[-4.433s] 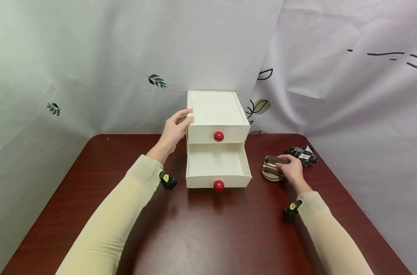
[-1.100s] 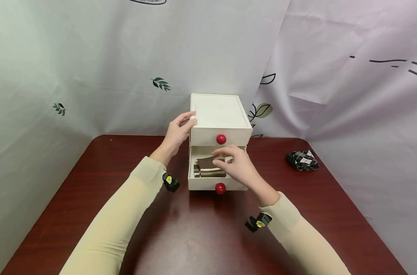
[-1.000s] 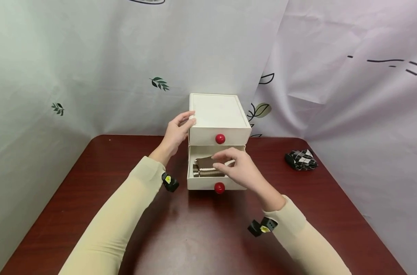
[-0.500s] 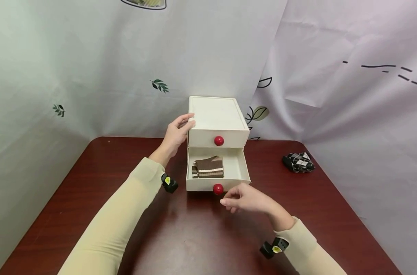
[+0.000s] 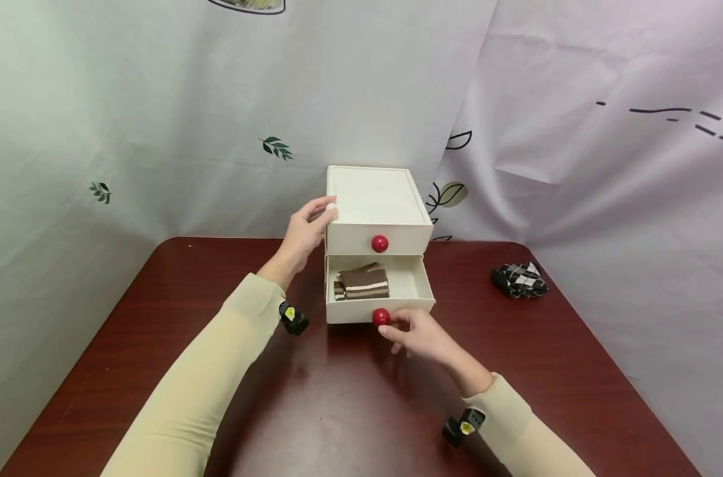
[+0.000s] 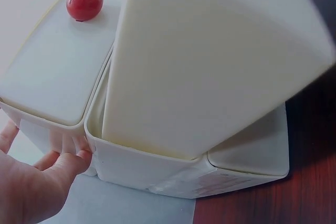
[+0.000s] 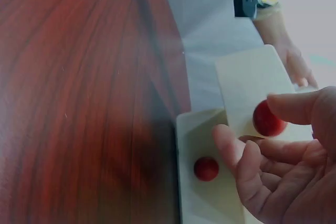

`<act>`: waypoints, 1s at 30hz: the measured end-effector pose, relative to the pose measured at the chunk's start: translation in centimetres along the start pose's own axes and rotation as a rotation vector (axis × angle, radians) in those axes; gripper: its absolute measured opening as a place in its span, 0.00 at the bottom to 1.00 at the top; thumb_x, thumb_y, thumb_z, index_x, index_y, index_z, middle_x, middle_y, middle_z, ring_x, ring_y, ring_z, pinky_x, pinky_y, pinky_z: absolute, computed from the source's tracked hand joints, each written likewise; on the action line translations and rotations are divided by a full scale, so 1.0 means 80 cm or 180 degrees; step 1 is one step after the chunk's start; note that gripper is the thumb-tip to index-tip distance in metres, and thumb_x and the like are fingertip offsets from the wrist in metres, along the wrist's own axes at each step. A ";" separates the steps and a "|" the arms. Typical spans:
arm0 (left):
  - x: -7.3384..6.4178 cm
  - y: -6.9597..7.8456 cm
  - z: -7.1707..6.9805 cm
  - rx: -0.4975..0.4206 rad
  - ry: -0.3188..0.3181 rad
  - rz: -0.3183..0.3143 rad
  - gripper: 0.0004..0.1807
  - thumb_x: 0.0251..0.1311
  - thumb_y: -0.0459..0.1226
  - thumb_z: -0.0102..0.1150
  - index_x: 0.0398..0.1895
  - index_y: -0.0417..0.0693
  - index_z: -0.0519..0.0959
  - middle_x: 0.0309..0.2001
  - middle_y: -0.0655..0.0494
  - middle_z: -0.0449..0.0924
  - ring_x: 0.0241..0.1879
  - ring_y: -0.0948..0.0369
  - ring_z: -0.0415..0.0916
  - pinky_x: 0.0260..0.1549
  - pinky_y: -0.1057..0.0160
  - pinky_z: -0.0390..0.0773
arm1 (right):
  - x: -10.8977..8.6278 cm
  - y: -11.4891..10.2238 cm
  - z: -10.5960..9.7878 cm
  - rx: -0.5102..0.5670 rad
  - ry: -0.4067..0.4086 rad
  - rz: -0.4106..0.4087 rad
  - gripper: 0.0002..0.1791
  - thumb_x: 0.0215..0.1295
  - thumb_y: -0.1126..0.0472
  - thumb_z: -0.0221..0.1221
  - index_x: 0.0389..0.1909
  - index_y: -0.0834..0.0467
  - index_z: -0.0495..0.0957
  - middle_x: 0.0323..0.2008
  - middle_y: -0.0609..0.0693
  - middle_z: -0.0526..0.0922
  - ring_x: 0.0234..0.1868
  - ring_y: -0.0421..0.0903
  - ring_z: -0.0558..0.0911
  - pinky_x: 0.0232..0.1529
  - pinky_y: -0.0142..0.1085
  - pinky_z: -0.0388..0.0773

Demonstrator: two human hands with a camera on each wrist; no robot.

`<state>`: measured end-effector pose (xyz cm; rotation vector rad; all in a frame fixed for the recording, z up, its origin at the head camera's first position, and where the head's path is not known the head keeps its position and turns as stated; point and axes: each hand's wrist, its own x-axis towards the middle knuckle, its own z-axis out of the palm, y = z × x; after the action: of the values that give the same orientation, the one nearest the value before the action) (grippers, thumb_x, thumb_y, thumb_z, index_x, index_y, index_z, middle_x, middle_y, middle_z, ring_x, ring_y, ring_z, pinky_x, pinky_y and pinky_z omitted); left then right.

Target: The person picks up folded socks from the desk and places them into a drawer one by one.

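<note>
A white drawer cabinet (image 5: 378, 195) stands at the back of the table. Its middle drawer (image 5: 352, 311) is pulled out, and a folded brown striped sock (image 5: 364, 283) lies in the left part. My right hand (image 5: 424, 336) pinches that drawer's red knob (image 7: 269, 118) between thumb and finger; the thumb overlaps it in the right wrist view. My left hand (image 5: 302, 233) rests its fingers on the cabinet's upper left edge. In the left wrist view those fingers (image 6: 68, 163) touch the side wall. The upper drawer, with its own red knob (image 5: 380, 244), is shut.
A bundled black-and-white argyle sock (image 5: 520, 280) lies at the right edge of the dark red table (image 5: 332, 411). A lower drawer with a red knob (image 7: 206, 169) sits below the pulled-out one. A pale patterned cloth (image 5: 218, 99) hangs behind.
The right hand moved the brown striped sock from the table into the drawer, let go, withdrew and took the drawer's knob. The drawer has slid slightly inward. The left hand stays put.
</note>
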<state>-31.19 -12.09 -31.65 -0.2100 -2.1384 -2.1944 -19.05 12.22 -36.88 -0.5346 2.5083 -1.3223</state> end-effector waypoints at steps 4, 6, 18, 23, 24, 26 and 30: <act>-0.001 0.001 -0.001 0.0016 -0.0033 -0.0019 0.23 0.61 0.49 0.56 0.60 0.60 0.72 0.64 0.56 0.62 0.54 0.58 0.65 0.39 0.61 0.68 | 0.016 0.004 -0.005 0.0131 0.0089 -0.0024 0.13 0.63 0.59 0.59 0.39 0.66 0.78 0.29 0.63 0.81 0.24 0.59 0.81 0.19 0.48 0.75; -0.002 0.001 -0.001 0.0022 -0.0048 -0.0031 0.23 0.61 0.49 0.56 0.60 0.60 0.72 0.64 0.56 0.62 0.53 0.58 0.65 0.39 0.60 0.68 | 0.025 0.007 -0.006 0.0167 0.0087 -0.0052 0.12 0.64 0.59 0.58 0.38 0.67 0.78 0.30 0.62 0.82 0.25 0.59 0.81 0.20 0.50 0.75; -0.004 0.002 -0.001 0.0047 -0.0006 -0.0024 0.23 0.61 0.49 0.57 0.60 0.60 0.72 0.63 0.56 0.62 0.50 0.59 0.66 0.36 0.62 0.68 | 0.067 0.010 -0.008 0.0516 0.0265 0.0031 0.16 0.65 0.66 0.56 0.50 0.71 0.71 0.40 0.64 0.80 0.29 0.56 0.82 0.28 0.51 0.76; -0.005 0.001 0.000 0.0018 -0.0019 -0.0017 0.23 0.61 0.49 0.57 0.60 0.61 0.72 0.63 0.56 0.62 0.52 0.58 0.66 0.42 0.56 0.68 | 0.080 0.026 -0.008 0.0673 0.0258 -0.0049 0.18 0.65 0.64 0.56 0.52 0.67 0.69 0.41 0.64 0.80 0.26 0.50 0.82 0.24 0.42 0.77; -0.005 0.001 0.000 0.0012 -0.0023 -0.0012 0.23 0.61 0.48 0.57 0.60 0.61 0.72 0.63 0.56 0.62 0.53 0.58 0.66 0.43 0.55 0.68 | 0.080 0.026 -0.008 0.0690 0.0246 -0.0095 0.18 0.65 0.64 0.56 0.52 0.68 0.68 0.40 0.64 0.80 0.26 0.50 0.82 0.23 0.40 0.77; -0.005 0.001 0.000 0.0009 -0.0023 -0.0008 0.23 0.61 0.48 0.57 0.60 0.61 0.72 0.64 0.56 0.62 0.54 0.58 0.66 0.43 0.56 0.68 | 0.080 0.024 -0.010 0.0726 0.0235 -0.0115 0.19 0.65 0.63 0.56 0.53 0.67 0.67 0.39 0.64 0.79 0.25 0.49 0.82 0.23 0.38 0.76; -0.005 0.000 -0.001 0.0019 -0.0018 -0.0009 0.22 0.61 0.48 0.57 0.60 0.61 0.72 0.64 0.57 0.62 0.54 0.58 0.66 0.43 0.57 0.68 | 0.083 0.022 -0.011 0.0715 0.0254 0.0020 0.20 0.66 0.61 0.56 0.55 0.65 0.66 0.40 0.65 0.78 0.27 0.50 0.82 0.24 0.36 0.76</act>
<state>-30.80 -12.16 -31.68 -0.2134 -2.1492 -2.1913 -25.72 10.90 -38.24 -0.4318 2.3766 -1.6262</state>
